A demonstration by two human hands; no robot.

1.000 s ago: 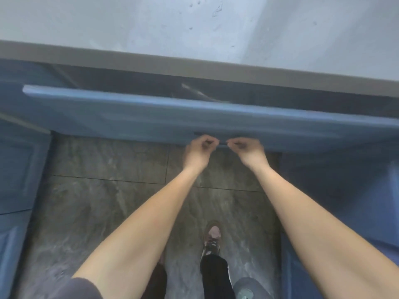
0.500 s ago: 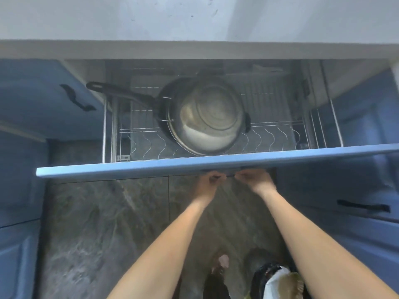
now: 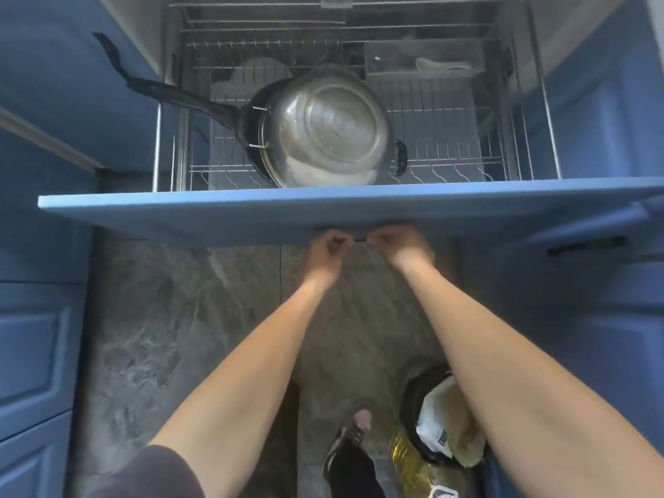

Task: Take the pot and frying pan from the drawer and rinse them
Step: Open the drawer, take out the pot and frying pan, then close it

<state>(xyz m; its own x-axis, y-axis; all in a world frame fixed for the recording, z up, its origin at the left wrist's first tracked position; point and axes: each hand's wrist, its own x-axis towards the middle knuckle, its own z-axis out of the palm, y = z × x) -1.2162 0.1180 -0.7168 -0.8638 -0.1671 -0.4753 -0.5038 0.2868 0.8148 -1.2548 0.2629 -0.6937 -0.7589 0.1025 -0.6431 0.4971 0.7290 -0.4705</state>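
Both the left hand (image 3: 328,246) and right hand (image 3: 397,246) clench the dark handle (image 3: 360,239) under the blue drawer front (image 3: 251,213), exposing the steel pot (image 3: 323,133) nested upside down in the black long-handled frying pan (image 3: 201,102) for lifting

Both forearms stretched forward and down, left hand (image 3: 327,246) and right hand (image 3: 402,242) curled side by side, knuckles nearly touching.

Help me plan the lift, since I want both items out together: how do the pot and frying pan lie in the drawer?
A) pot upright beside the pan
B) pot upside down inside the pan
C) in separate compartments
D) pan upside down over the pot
B: the steel pot shows its base upward and sits within the rim of the black frying pan in the open drawer.
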